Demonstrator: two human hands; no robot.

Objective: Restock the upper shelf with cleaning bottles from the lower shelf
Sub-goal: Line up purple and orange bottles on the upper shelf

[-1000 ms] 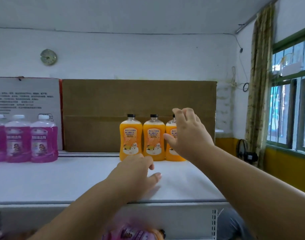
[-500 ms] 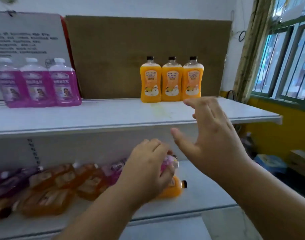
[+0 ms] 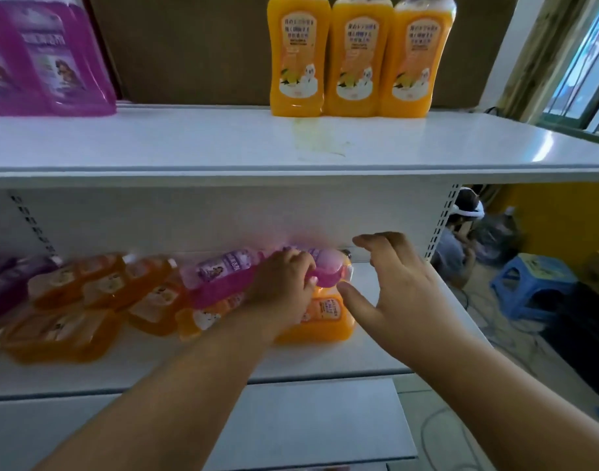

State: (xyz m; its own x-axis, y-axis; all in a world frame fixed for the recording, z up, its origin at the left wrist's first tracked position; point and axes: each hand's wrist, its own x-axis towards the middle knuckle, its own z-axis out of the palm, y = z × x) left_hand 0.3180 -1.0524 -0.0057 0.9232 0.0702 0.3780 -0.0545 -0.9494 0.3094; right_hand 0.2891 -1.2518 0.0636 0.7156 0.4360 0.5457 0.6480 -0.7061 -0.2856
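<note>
Left hand (image 3: 284,287) clasps a pink plastic bottle (image 3: 243,277) atop orange bottles (image 3: 320,317); right hand (image 3: 390,283) hovers spread, empty. Lifting could topple the heap.

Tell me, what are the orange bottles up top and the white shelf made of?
The orange bottles look like clear, glossy plastic: the liquid's colour shows through and light glints on them. The upper shelf seems painted metal, smooth and slightly shiny, since it mirrors window light and sits on a slotted upright. I can't be certain.

Orange bottles (image 3: 356,56), pink bottle (image 3: 233,277)
</note>
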